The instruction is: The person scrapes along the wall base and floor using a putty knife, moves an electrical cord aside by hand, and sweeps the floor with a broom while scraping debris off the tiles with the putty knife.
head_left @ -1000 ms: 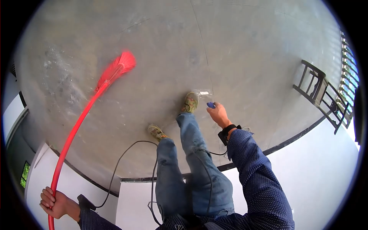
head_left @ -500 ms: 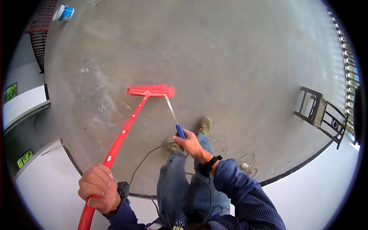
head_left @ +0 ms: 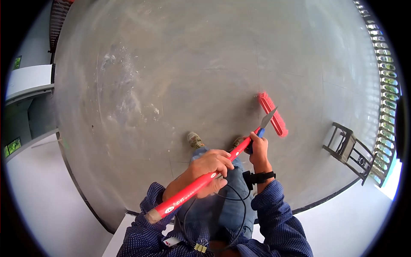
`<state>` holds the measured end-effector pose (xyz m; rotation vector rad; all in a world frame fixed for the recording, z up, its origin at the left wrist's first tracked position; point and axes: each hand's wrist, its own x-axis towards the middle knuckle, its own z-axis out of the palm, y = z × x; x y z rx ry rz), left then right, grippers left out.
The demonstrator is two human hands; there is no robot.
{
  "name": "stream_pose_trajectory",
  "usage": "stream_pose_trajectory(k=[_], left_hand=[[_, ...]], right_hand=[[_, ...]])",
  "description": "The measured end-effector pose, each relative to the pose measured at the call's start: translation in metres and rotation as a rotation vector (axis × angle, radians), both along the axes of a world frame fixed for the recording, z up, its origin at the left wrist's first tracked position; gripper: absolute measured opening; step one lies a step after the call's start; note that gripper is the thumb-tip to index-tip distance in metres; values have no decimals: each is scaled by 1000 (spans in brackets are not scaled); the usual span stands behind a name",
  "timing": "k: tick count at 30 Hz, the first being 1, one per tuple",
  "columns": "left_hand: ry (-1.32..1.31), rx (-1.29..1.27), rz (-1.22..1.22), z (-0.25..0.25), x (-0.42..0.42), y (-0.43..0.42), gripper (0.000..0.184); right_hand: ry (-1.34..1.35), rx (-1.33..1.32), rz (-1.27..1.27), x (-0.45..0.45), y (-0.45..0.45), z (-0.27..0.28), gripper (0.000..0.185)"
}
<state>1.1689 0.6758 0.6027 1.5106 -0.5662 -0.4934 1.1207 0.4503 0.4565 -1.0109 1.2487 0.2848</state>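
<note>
My left hand (head_left: 210, 169) is closed around the red handle of a broom (head_left: 237, 150), with the handle's worn end by my left forearm. The broom's red bristle head (head_left: 272, 113) is to the front right, over the grey floor; whether it touches the floor I cannot tell. In my right hand (head_left: 259, 152) is a putty knife with a blue grip and a grey blade (head_left: 269, 118) pointing away from me. The blade lies over the broom handle near the head. My right fingers are right beside the handle; contact with it is unclear.
My shoes (head_left: 195, 140) stand just beyond my hands. White dusty marks (head_left: 124, 81) spot the floor at left. A dark wooden chair (head_left: 347, 150) lies or stands at right, before a balustrade (head_left: 387, 94). A cable (head_left: 245, 210) hangs in front of my body.
The broom head has swung to the right and turned, and its handle now crosses in front of me. Both hands have come closer together. The putty knife has moved right with my right hand.
</note>
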Motion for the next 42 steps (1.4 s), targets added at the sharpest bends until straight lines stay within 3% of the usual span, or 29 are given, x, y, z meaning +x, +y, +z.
stream_pose_trajectory(k=[2,4,6,10,12,14,15,20,22,24,30,34,37,39,42], left_hand=[[90,-79,66,2,-8,30,26],[375,-170,424,3,-16,69,28],[275,-280,619,26,-12,100,26],[102,-207,927,74,-14,174,34],[8,-159,964,86,-16,194,35],[-283,100,721,93,-15,205,33],[-307,165,638,103,-12,210,35],[-356,98,841,127,-44,244,30],[-267,7,985,135,-56,257,44],[-161,-89,1129,131,-60,260,44],[-54,-268,1312,84,-38,260,43],[-90,-5,1358,74,-23,266,41],[-98,-96,1621,80,-46,285,32],[-58,-124,1816,95,-75,289,29],[-46,216,1953,120,-133,284,30]], right_hand=[[56,-38,61,12,23,-18,17],[74,25,269,29,67,-37,15],[100,62,307,55,134,-45,16],[18,282,536,103,280,-34,13],[-49,420,490,118,343,-25,11],[-103,478,482,132,386,-12,11],[-154,532,449,137,401,-4,10],[-238,481,592,140,426,33,12],[-236,427,646,137,415,43,13],[-225,233,754,133,395,53,18],[-95,-9,841,135,394,3,20],[-92,207,1026,147,459,-23,19],[-90,161,1144,138,489,-14,20],[-94,48,1373,129,494,13,20],[-226,-151,1504,90,489,-4,24]])
